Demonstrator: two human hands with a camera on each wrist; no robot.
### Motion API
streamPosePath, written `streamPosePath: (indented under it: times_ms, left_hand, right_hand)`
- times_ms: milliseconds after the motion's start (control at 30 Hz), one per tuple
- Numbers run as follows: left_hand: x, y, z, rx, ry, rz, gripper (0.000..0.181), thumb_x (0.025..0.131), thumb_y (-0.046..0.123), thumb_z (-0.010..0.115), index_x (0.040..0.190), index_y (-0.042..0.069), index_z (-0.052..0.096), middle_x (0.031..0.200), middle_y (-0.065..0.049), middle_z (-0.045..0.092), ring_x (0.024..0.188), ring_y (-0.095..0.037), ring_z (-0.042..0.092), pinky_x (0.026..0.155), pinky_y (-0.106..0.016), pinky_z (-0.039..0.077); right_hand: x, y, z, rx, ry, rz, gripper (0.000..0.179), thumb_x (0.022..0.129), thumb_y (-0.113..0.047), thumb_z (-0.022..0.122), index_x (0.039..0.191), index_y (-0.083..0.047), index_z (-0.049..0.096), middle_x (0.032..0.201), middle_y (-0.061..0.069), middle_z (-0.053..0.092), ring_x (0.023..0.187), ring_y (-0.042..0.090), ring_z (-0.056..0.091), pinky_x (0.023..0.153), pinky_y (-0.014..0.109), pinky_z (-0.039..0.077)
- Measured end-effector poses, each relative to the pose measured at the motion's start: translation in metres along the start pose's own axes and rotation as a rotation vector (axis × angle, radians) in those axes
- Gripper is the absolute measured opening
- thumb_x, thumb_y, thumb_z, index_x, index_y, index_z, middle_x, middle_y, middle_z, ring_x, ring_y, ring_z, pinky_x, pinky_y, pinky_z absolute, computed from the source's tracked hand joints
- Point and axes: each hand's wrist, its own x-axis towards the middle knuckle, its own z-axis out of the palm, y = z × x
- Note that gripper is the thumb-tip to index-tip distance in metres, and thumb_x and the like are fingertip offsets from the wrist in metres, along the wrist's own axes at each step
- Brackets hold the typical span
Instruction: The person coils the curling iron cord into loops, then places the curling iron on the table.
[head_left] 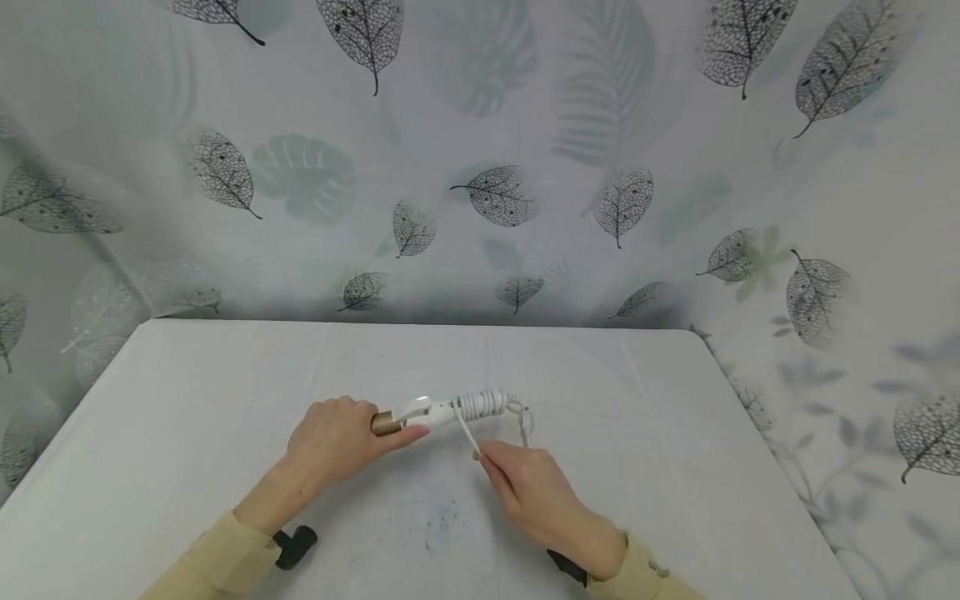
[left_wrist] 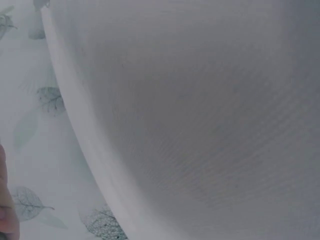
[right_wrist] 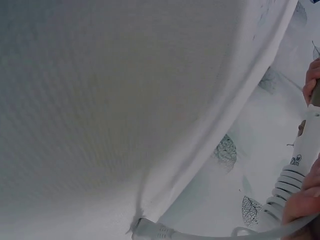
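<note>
A white curling iron (head_left: 435, 414) with a gold barrel is held just above the table, its white cord (head_left: 482, 405) wound in several turns around the handle. My left hand (head_left: 333, 437) grips the gold barrel, the thumb lying along the white part. With the right hand (head_left: 536, 492) I pinch a stretch of the cord below the handle. The plug end (head_left: 527, 419) hangs by the handle's right end. In the right wrist view, the handle (right_wrist: 306, 137) and fingers (right_wrist: 302, 205) show at the right edge. Only some fingers (left_wrist: 7, 210) appear in the left wrist view.
The white-covered table (head_left: 187, 392) spans the area under both hands, with dark smudges (head_left: 442, 525) near its front middle. Behind it hangs a leaf-patterned curtain (head_left: 480, 125). Dark wrist mounts (head_left: 296, 547) sit at both sleeves.
</note>
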Motion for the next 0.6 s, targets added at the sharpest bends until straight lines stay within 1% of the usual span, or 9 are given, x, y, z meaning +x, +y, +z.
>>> streamPosePath:
  times_ms: [67,167,300,433,600]
  left_hand:
    - [-0.001,0.0,0.0,-0.003,-0.003,-0.008,0.072,0.077,0.083,0.058,0.055,0.02,0.029,0.053,0.008,0.024,0.045,-0.009,0.029,0.042,-0.027,0.028]
    - [-0.001,-0.001,0.0,-0.008,-0.003,-0.019,0.072,0.077,0.084,0.058,0.055,0.021,0.03,0.053,0.008,0.025,0.045,-0.01,0.031,0.043,-0.027,0.029]
    - [-0.001,0.0,0.0,-0.006,0.007,-0.015,0.071,0.077,0.083,0.058,0.055,0.021,0.033,0.052,0.008,0.028,0.045,-0.01,0.034,0.043,-0.027,0.03]
    - [-0.001,0.0,0.0,-0.008,0.011,-0.013,0.071,0.077,0.082,0.059,0.054,0.02,0.034,0.052,0.007,0.028,0.045,-0.011,0.033,0.043,-0.027,0.03]
    - [-0.001,0.0,-0.001,-0.015,0.016,-0.018,0.072,0.077,0.083,0.057,0.054,0.019,0.035,0.052,0.007,0.028,0.045,-0.011,0.034,0.043,-0.027,0.03]
  right_hand:
    - [-0.001,0.001,0.001,0.008,0.003,0.0,0.009,0.1,-0.005,0.058,0.098,-0.006,0.068,0.074,-0.001,0.065,0.059,-0.004,0.04,0.054,0.01,0.035]
    - [-0.004,0.004,0.002,0.014,-0.001,0.004,0.009,0.099,-0.005,0.059,0.096,-0.006,0.067,0.07,-0.006,0.058,0.059,-0.004,0.039,0.054,0.01,0.034]
    - [-0.006,0.008,0.002,0.029,-0.031,0.023,0.009,0.098,-0.004,0.06,0.094,-0.008,0.067,0.069,-0.011,0.053,0.061,-0.005,0.042,0.057,0.011,0.037]
    - [-0.006,0.012,0.002,0.046,-0.095,0.028,0.01,0.097,-0.002,0.06,0.095,-0.008,0.068,0.073,-0.009,0.058,0.067,-0.003,0.048,0.064,0.015,0.045]
    - [-0.005,0.017,0.003,0.067,-0.191,0.022,0.01,0.098,-0.004,0.061,0.098,-0.009,0.069,0.081,-0.008,0.063,0.073,-0.002,0.052,0.069,0.019,0.047]
